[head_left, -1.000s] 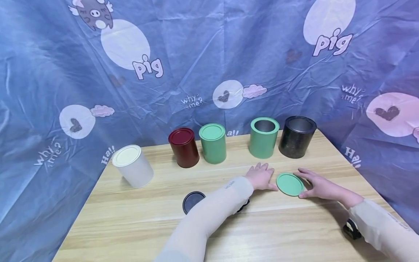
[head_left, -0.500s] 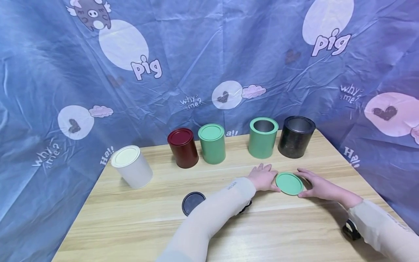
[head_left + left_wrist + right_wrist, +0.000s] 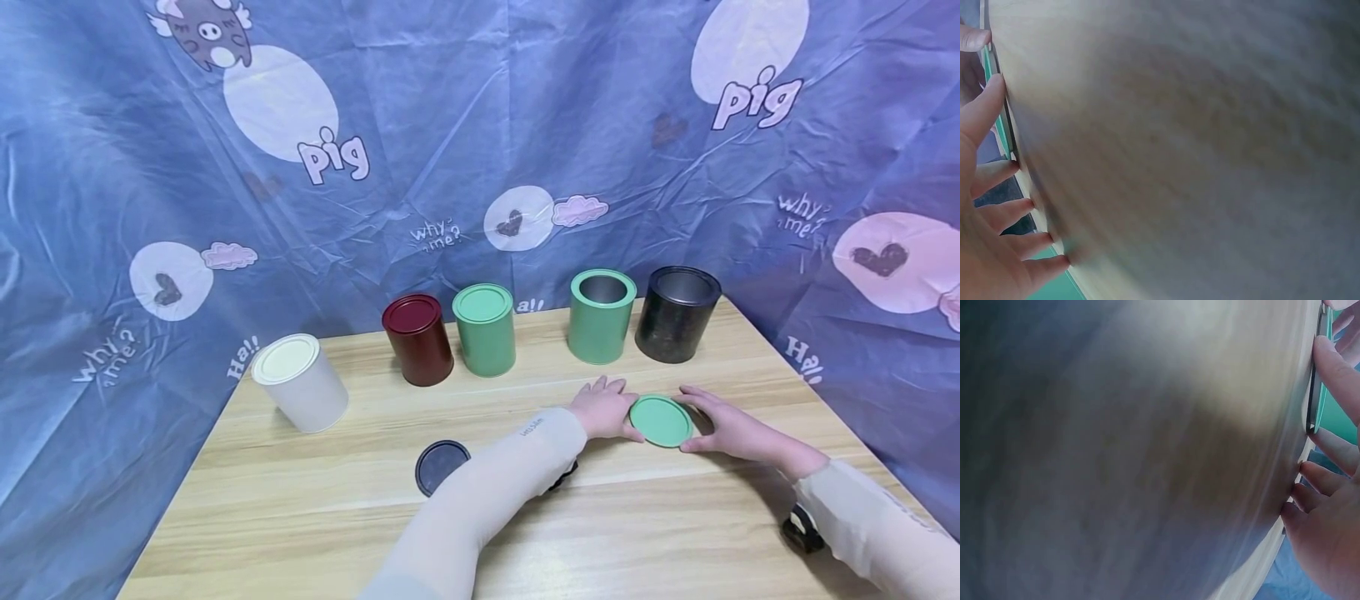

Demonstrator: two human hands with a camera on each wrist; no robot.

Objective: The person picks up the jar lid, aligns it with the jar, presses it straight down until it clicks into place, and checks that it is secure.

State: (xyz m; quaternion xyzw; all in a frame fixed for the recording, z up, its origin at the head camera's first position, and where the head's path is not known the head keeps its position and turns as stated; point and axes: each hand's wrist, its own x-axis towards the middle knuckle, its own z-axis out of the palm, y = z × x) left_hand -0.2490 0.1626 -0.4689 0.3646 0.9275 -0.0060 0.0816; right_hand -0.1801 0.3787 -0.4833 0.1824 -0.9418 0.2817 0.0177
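A round green lid (image 3: 661, 421) lies at the right of the wooden table, between both hands. My left hand (image 3: 602, 411) holds its left edge between thumb and index finger, the other fingers spread on the tabletop. On the opposite side, my right hand (image 3: 723, 425) grips the rim, with the index finger at the back and the thumb at the front. In the left wrist view the green lid (image 3: 1002, 134) shows edge-on beside the thumb. The right wrist view has the lid (image 3: 1319, 381) between the thumb and index finger.
Behind the hands stand an uncovered green can (image 3: 600, 329) and an uncovered black can (image 3: 675, 321). A lidded green can (image 3: 486, 342), a dark red can (image 3: 418, 346) and a white can (image 3: 306, 396) stand further left. A black lid (image 3: 439, 467) lies beside the left forearm.
My left hand has moved right, up to the green lid's left edge. My right hand stays at the opposite edge. The view has shifted slightly.
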